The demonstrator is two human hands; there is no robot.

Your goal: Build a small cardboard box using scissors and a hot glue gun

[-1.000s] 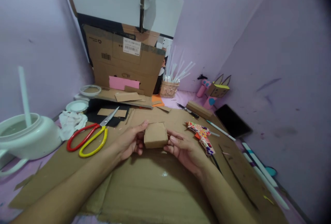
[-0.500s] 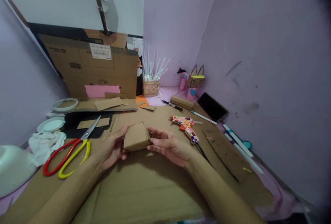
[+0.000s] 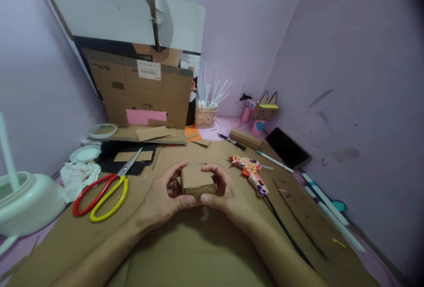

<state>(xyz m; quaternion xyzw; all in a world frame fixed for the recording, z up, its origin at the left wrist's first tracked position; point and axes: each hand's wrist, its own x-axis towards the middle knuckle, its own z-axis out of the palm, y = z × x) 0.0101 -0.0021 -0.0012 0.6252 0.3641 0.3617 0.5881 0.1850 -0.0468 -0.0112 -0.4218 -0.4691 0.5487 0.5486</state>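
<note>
A small brown cardboard box [image 3: 198, 180] is held between both hands above the cardboard work sheet [image 3: 179, 251]. My left hand [image 3: 167, 194] wraps its left side, thumb at the near lower edge and fingers curled round behind. On the opposite side my right hand [image 3: 228, 192] grips it the same way, thumb tip close to the left thumb. The box's near face shows an open or uneven cut edge. To the right lies a flower-patterned glue gun [image 3: 250, 172] with a black cord. Scissors [image 3: 114, 185] with red and yellow handles rest at the left, blades pointing away.
A big opened carton [image 3: 142, 88] stands at the back left, beside a basket of glue sticks [image 3: 206, 115]. A cardboard-headed figure [image 3: 265, 112], a phone [image 3: 288, 147] and several markers [image 3: 326, 198] line the right. A pale green lamp base [image 3: 33, 207] sits far left.
Both hands have turned the box so that one side faces me, and the thumbs have come round to its near edge. The view has shifted left, so the surroundings appear further right.
</note>
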